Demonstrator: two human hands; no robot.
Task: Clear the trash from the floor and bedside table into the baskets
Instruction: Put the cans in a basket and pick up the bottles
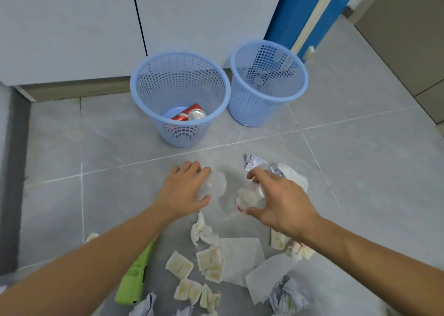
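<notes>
Two light blue mesh baskets stand on the grey tiled floor. The left basket (217, 75) holds a red drink can (189, 115); the right basket (304, 71) shows nothing inside. In front of them, my left hand (182, 190) is closed around a clear plastic cup (216, 183) lying on its side. My right hand (283, 202) grips a second clear plastic cup (249, 199) with crumpled white tissue inside. Crumpled paper balls (253, 160) lie just beyond my right hand.
Nearer me the floor is strewn with a crumpled tissue (203, 232), several pale wrappers (180, 265), flat white paper sheets (242, 255), more paper balls (286, 296) and a green plastic object (134, 279). White cabinet doors (72, 27) rise behind the baskets.
</notes>
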